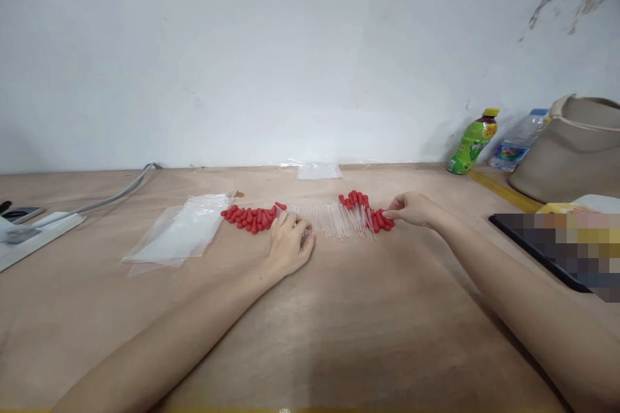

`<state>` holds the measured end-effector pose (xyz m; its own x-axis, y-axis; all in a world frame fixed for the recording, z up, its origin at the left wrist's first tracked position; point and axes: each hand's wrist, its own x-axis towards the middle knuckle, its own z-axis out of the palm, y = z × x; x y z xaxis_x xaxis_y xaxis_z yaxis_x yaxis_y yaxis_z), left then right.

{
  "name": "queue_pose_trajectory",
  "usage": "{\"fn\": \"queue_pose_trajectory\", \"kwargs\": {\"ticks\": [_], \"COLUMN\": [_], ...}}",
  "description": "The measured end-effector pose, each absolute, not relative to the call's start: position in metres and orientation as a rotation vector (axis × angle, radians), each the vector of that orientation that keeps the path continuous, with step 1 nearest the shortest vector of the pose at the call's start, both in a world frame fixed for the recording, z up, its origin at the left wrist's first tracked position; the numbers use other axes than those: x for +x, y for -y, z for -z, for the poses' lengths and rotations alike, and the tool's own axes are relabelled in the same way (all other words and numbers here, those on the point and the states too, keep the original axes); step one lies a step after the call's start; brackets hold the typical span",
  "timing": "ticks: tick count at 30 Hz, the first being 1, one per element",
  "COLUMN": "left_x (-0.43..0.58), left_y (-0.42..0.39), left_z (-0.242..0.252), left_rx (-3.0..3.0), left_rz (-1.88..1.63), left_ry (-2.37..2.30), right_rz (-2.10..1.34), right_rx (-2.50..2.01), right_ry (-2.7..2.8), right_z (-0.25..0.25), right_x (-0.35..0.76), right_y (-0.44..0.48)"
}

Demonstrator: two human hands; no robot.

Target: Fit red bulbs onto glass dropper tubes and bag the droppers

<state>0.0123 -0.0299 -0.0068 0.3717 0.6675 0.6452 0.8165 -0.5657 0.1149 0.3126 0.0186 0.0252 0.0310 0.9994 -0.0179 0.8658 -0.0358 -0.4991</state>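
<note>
2 bare hands working at clear dropper tubes [334, 222] lying between left and right clusters of red dropper bulbs [254, 218]. Left hand [290, 244] resting curled over tubes; grip: cannot tell. Right hand [411, 209] holding thumb and forefinger narrowly apart at right cluster; pinch on bulb: cannot tell. Good handling: keeping tubes parallel, pressing lightly. Green drink bottle [472, 145] and clear water bottle [518, 139] bearing labels; lettering unreadable.
</note>
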Motion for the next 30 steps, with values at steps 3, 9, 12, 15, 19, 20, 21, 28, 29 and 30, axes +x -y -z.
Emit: {"fn": "queue_pose_trajectory", "kwargs": {"ticks": [3, 9, 12, 15, 19, 20, 21, 28, 29, 30], "left_x": [0.025, 0.062, 0.073, 0.076, 0.071, 0.07, 0.07, 0.07, 0.069, 0.068], "left_y": [0.014, -0.003, -0.007, -0.011, -0.013, -0.012, -0.012, -0.01, -0.01, -0.01], "left_z": [0.003, -0.006, -0.006, -0.004, 0.001, 0.001, 0.002, -0.001, -0.002, -0.004], "left_rx": [-2.332, -2.294, -2.302, -2.3, -2.285, -2.277, -2.268, -2.256, -2.264, -2.275], "left_rz": [0.923, 0.793, 0.737, 0.699, 0.686, 0.681, 0.675, 0.615, 0.622, 0.642], "left_ry": [1.448, 1.755, 1.827, 1.833, 1.83, 1.828, 1.821, 1.79, 1.796, 1.801], "right_rz": [-0.563, -0.53, -0.419, -0.297, -0.115, -0.087, -0.065, 0.157, 0.164, 0.158], "right_rx": [-1.953, -1.99, -2.018, -2.004, -1.842, -1.779, -1.709, -1.377, -1.344, -1.305], "right_ry": [1.849, 1.863, 1.886, 1.888, 1.85, 1.85, 1.859, 1.887, 1.889, 1.894], "right_z": [-0.023, -0.028, -0.036, -0.043, -0.043, -0.04, -0.037, 0.002, 0.007, 0.012], "right_x": [0.311, 0.31, 0.308, 0.302, 0.281, 0.274, 0.265, 0.218, 0.216, 0.215], "right_y": [-0.019, -0.017, -0.012, -0.006, 0.002, 0.004, 0.007, 0.032, 0.034, 0.036]}}
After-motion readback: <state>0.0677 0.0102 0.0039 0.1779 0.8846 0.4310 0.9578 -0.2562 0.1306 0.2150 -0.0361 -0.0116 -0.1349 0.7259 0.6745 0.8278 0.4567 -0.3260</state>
